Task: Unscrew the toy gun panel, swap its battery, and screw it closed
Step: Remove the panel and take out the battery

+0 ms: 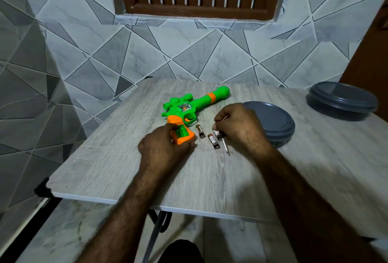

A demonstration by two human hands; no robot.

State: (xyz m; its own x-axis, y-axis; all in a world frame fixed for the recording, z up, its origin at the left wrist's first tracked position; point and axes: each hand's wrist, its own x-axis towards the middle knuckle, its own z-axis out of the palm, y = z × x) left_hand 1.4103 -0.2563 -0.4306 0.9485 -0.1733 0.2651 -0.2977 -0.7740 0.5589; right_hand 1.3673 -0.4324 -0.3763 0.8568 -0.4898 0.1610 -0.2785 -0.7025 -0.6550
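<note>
Toy gun: glossy moulded plastic, green body, orange grip, orange band behind a bulbous muzzle. One, lying flat on the bench, barrel pointing to 2 o'clock.
Grip compartment: open rectangular hollow in the orange grip, green inside.
Left hand: fingers curled round the orange grip, at the gun's 7 o'clock end.
Right hand: fingers curled, pinching the screwdriver, at 3 o'clock from the grip.
Screwdriver: one, with a dark handle and a thin metal shaft whose tip points to 6 o'clock.
Batteries: three small cylinders in dark, coppery wrap, lying on the bench between the hands. The last lies partly under the right fingers; whether they touch it cannot be told.
Bench: one matte, pale grey wood-grain board with straight edges.
Plate: one, round, smooth dark grey, at 3 o'clock from the right hand.
Bowl: one, round, dark grey, lidded, at 2 o'clock on the bench.
Wall: glossy marbled tiles in angular grey shapes.
</note>
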